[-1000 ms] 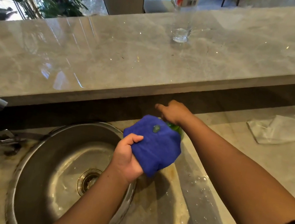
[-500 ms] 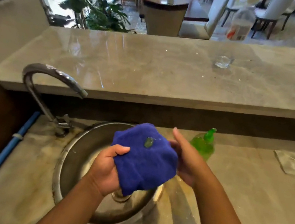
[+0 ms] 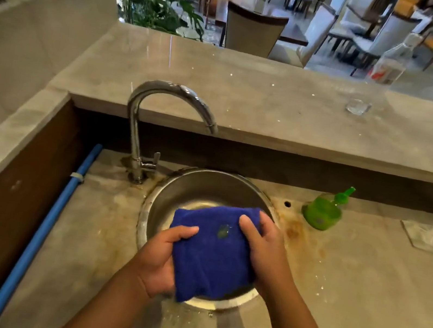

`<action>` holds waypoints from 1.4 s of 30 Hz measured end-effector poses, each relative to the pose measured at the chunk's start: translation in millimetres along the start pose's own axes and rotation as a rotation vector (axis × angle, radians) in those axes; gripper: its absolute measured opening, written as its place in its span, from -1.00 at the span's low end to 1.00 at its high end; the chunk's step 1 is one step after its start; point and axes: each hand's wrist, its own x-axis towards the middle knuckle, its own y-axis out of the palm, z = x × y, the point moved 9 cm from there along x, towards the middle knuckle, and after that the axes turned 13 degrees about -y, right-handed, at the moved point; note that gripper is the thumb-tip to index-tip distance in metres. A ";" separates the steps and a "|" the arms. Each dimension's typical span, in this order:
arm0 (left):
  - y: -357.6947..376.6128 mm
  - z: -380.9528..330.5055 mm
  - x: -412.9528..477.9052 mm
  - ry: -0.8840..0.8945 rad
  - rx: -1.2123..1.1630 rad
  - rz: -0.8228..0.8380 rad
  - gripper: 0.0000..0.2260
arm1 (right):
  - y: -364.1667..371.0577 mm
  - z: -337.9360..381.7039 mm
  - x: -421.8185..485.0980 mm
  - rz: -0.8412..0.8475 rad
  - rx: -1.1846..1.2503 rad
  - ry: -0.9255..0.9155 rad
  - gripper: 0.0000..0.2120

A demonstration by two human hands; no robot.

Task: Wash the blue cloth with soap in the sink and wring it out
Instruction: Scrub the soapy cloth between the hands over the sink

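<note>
Gripping the folded blue cloth (image 3: pixel 209 251) from both sides, the left hand (image 3: pixel 162 260) and the right hand (image 3: pixel 261 246) hold it above the round metal sink (image 3: pixel 205 187), fingers curled round its edges. A green soap spot (image 3: pixel 223 231) sits on top; the green soap bottle (image 3: pixel 322 210) stands right of the sink, and the tap (image 3: pixel 160 114) rises behind

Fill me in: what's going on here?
A person holds the blue cloth over the sink, left hand gripping its left edge, right hand its right side. A green soap blob sits on the cloth, not yet rubbed in. No water shows from the faucet. The soap bottle stands right of the sink.
</note>
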 end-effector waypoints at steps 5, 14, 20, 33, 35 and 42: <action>-15.0 3.4 -19.0 0.023 -0.132 -0.018 -0.45 | 39.4 68.9 -35.1 0.023 -0.527 -0.489 -0.74; 5.7 4.5 -32.8 0.213 -0.124 -0.129 -0.55 | 68.6 67.5 -26.8 -0.008 -0.667 -0.627 -0.81; 19.7 -8.1 -40.1 0.259 -0.067 -0.088 -0.53 | 6.8 48.0 8.3 -0.097 -0.292 -0.316 -0.81; 24.2 -6.0 -28.8 0.316 -0.131 -0.127 -0.56 | 43.0 72.3 -6.5 0.143 -0.567 -0.715 -0.77; 26.4 -10.6 -29.5 0.312 -0.143 -0.137 -0.52 | 60.8 81.1 -24.4 0.238 -0.561 -0.754 -0.79; 42.8 2.8 -27.7 0.332 -0.123 -0.141 -0.55 | 27.3 79.1 -12.2 -0.050 -0.463 -0.638 -0.79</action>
